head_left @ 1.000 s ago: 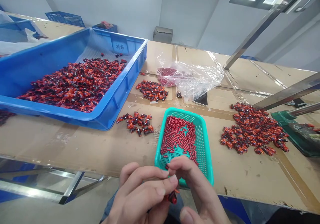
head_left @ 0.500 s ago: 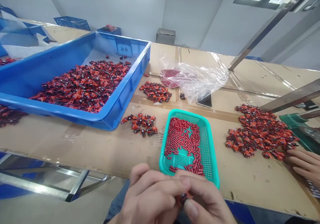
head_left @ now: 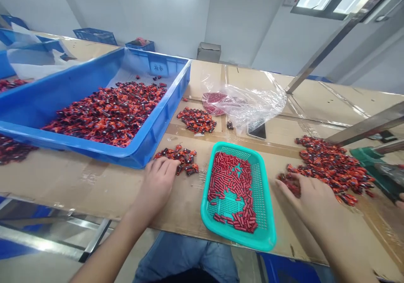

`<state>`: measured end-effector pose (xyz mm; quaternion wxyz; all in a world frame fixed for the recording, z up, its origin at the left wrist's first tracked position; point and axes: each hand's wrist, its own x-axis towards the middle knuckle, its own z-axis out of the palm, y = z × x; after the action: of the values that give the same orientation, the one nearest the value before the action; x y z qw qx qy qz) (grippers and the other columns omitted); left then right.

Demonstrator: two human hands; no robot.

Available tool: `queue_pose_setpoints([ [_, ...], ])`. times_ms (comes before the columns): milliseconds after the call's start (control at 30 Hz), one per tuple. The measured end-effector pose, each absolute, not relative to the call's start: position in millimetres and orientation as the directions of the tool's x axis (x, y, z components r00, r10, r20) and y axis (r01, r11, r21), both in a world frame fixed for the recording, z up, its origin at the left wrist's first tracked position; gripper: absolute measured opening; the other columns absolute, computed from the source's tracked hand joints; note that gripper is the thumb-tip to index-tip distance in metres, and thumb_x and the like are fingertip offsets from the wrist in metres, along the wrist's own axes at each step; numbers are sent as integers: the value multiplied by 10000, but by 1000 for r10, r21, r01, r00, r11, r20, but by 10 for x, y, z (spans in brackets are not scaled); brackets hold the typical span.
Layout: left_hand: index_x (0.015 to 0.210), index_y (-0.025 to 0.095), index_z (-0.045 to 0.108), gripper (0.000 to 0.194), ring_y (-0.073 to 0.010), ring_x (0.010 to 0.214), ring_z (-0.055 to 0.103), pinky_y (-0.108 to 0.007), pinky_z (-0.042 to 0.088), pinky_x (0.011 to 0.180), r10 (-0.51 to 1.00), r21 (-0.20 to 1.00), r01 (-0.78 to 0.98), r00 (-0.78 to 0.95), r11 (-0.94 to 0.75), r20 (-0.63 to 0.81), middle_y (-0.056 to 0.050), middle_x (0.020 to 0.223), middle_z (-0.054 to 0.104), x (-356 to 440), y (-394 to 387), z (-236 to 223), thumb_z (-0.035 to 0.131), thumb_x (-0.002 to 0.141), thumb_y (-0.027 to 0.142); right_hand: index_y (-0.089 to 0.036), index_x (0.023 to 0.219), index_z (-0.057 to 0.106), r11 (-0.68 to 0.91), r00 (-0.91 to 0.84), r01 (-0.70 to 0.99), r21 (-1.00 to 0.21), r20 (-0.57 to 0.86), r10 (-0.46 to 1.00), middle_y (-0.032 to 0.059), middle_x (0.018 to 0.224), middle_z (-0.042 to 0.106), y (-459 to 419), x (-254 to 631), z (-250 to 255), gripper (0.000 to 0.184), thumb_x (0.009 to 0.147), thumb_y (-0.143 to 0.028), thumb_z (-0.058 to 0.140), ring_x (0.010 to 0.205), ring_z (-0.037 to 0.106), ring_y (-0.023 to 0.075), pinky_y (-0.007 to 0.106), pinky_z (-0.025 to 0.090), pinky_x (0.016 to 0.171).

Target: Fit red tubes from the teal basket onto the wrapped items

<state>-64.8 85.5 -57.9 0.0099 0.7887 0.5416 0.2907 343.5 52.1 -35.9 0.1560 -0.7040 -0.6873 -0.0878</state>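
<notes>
My left hand [head_left: 158, 182] lies palm down on the cardboard table, fingers stretched onto a small pile of red-and-black parts [head_left: 183, 158] just in front of the blue crate. My right hand [head_left: 311, 198] reaches right of the teal mesh basket [head_left: 265, 198], fingers spread at the near edge of a large pile of red-and-black parts [head_left: 331, 167]. The basket between my hands holds many small red tubes [head_left: 232, 182]. Whether either hand has a part under its fingers is hidden.
A big blue crate [head_left: 142, 148] full of red-and-black parts sits at the left. Behind the basket lie another small pile [head_left: 197, 120], a clear plastic bag [head_left: 249, 100] with red pieces and a phone [head_left: 257, 131]. A green tool [head_left: 375, 169] and metal bars stand at right.
My hands were together near my lap holding one red-and-black part. They have separated: the left went to the small pile, the right to the large pile. Another person's hand at the right edge has mostly withdrawn.
</notes>
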Motion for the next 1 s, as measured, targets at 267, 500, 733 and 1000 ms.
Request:
queue_pose_setpoints([
  [267, 1173, 233, 577, 160, -251, 1083, 706, -449, 560, 969, 797, 563, 691, 31, -453, 603, -88, 1151, 701, -663, 665, -548, 566, 1017, 199, -252, 1054, 663, 548, -536, 764, -341, 138, 833, 61, 1001, 718, 300, 2453, 82, 103, 1043, -222, 564, 949, 684, 249, 377, 584, 791],
  [500, 1115, 253, 701, 152, -204, 1016, 699, -294, 606, 794, 877, 749, 492, 65, -444, 477, -59, 1149, 672, -527, 383, -335, 711, 963, 240, -241, 778, 571, 610, -650, 697, -376, 28, 760, 6, 790, 694, 417, 2242, -6, 236, 868, -31, 633, 698, 669, 209, 314, 498, 582],
  [733, 1128, 264, 718, 197, -159, 952, 739, -242, 633, 849, 922, 861, 345, 37, -374, 386, -29, 1006, 728, -433, 233, -249, 696, 961, 162, -220, 876, 614, 559, -621, 684, -469, 29, 784, 23, 855, 685, 422, 2282, -45, 170, 907, -52, 617, 768, 672, 197, 304, 543, 653],
  [1000, 934, 276, 738, 160, -116, 872, 804, -148, 655, 806, 960, 952, -125, -14, -278, 279, 28, 959, 815, -277, 118, -102, 868, 851, 234, -237, 920, 690, 227, -421, 339, -913, 69, 904, -12, 840, 752, 165, 2041, 118, 82, 996, -266, 675, 739, 709, 142, 233, 553, 642],
])
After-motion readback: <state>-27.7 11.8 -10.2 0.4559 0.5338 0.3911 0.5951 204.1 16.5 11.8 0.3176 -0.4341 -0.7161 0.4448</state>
